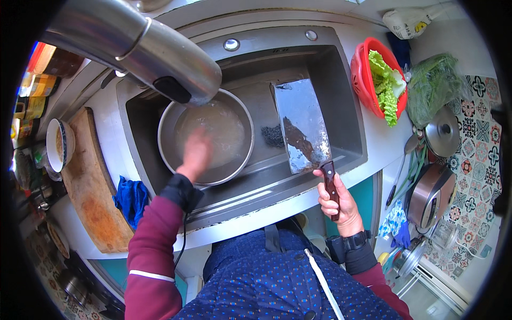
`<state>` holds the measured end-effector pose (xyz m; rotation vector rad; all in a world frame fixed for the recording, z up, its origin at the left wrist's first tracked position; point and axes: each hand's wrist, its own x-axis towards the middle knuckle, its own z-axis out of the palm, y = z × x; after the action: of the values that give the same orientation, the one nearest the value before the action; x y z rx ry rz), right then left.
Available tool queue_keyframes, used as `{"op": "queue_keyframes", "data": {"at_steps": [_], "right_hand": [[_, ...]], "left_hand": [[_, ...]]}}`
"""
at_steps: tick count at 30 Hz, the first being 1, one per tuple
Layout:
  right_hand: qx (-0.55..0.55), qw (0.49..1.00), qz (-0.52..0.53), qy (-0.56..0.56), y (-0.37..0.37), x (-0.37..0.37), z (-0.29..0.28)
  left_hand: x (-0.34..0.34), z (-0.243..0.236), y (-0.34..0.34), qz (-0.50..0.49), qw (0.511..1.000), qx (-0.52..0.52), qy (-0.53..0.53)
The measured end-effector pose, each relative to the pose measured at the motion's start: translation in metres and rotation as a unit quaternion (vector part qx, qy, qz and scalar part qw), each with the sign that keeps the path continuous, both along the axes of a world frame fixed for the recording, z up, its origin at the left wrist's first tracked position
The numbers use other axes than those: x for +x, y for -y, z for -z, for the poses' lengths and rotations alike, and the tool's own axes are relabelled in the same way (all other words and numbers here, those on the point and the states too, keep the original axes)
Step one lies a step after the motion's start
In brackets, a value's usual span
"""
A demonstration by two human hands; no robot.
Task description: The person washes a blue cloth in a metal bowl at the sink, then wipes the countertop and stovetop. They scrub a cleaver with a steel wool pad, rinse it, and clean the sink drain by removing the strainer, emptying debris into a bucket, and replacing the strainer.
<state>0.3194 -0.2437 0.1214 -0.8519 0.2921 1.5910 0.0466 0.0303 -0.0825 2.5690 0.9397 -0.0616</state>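
My right hand (341, 205) is wrapped round the dark wooden handle of a cleaver (314, 128). Its broad, wet blade lies over the right part of the sink, with dark and pale patches on the metal. My left hand (197, 149) is over the near side of a round metal pot (248, 152) of cloudy water; motion smears its fingers, so their grip is unclear. A dark steel-wool scourer (272, 136) rests on the sink floor, partly hidden beside the blade. The thick metal faucet (181, 69) hangs over the pot.
The grey sink (346, 106) surrounds the pot. Right of it sit a red colander (360, 80) with lettuce (386, 85), bagged greens (437, 85), a pot lid (442, 130) and a rice cooker (432, 197). On the left are a cutting board (93, 197), a bowl (58, 144) and a blue cloth (132, 200).
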Motion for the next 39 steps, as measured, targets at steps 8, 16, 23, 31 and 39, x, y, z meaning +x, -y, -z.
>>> {"op": "queue_keyframes", "data": {"at_steps": [8, 16, 23, 31, 39], "right_hand": [[-0.049, 0.997, -0.026, 0.045, -0.007, -0.005, 0.011], [-0.052, 0.998, -0.03, 0.031, -0.012, -0.011, 0.011], [-0.049, 0.995, -0.062, 0.062, 0.003, 0.001, -0.019], [-0.037, 0.992, -0.108, 0.043, 0.016, 0.007, -0.046], [-0.129, 0.388, -0.356, 0.84, 0.007, 0.006, -0.059]], "left_hand": [[0.057, -0.024, 0.007, -0.289, 0.722, -0.59, 0.218], [0.113, -0.148, 0.095, 0.241, 0.938, -0.146, 0.201], [0.144, -0.136, 0.06, 0.264, 0.929, -0.045, 0.254], [0.141, -0.1, 0.006, 0.116, 0.966, -0.037, 0.23], [-0.006, 0.056, -0.029, -0.445, 0.886, -0.12, 0.043]]}}
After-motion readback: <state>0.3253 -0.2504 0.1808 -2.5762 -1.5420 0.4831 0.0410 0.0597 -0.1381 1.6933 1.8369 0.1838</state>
